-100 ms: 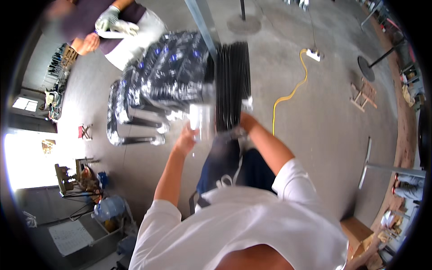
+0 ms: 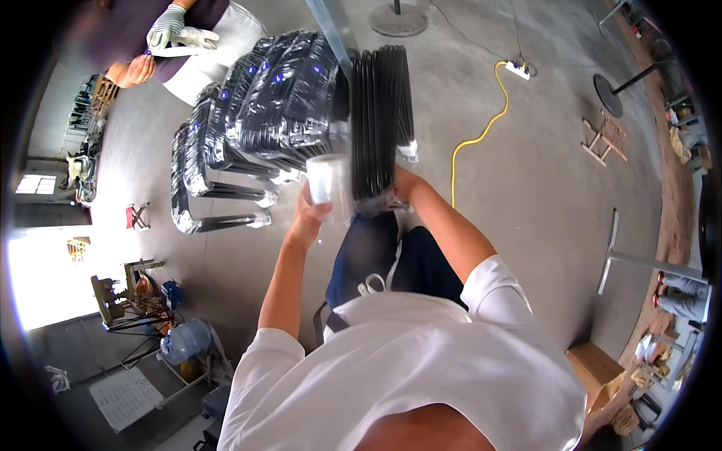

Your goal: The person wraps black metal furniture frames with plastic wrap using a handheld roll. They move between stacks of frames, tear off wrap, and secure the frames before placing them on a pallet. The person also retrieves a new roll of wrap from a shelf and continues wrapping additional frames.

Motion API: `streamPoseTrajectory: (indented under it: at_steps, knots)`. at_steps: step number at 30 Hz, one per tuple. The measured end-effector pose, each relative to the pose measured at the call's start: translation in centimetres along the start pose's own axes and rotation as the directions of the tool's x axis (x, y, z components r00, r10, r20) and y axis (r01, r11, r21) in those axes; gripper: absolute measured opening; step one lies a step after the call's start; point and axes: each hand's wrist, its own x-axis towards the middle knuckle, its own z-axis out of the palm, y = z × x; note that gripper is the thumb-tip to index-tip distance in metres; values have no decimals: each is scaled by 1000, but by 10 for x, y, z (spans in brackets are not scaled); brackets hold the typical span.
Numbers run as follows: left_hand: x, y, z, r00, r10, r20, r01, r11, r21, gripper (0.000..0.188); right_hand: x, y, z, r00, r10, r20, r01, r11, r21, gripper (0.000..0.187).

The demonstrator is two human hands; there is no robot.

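My left hand (image 2: pixel 308 215) is closed round a whitish roll of clear plastic film (image 2: pixel 321 180), with the thumb along its near end. Film seems to stretch from the roll towards a bundle of black tubes (image 2: pixel 375 113) just to its right. My right hand (image 2: pixel 404 186) grips the near end of that bundle from the right side, its fingers partly hidden by the tubes. Left of the tubes stand several film-wrapped bundles of bent black tube frames (image 2: pixel 282 98), their ends covered in clear plastic.
A grey metal post (image 2: pixel 331 30) rises between the wrapped bundles and the black tubes. A co-worker with a gloved hand (image 2: pixel 167 28) is at the upper left. On the floor to the right lies a yellow cable (image 2: pixel 492 120) with a white power strip (image 2: pixel 517 70); a small folding stool (image 2: pixel 604 137) stands beyond.
The whole view has shifted, so the bundles and floor things sit higher in the picture. Both hands keep their holds; the roll and tubes look less blurred.
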Motion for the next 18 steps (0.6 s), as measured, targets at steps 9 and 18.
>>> streamPoseTrajectory:
  at_steps: [9, 18]
  knots:
    - [-35, 23, 56, 920, 248, -303, -138, 930, 341, 70, -62, -34, 78, 795, -310, -521, 296, 948, -112, 47]
    - [-53, 23, 88, 906, 360, -221, -166, 784, 598, 61, -64, -34, 164, 576, -537, -617, 27, 766, -642, 68]
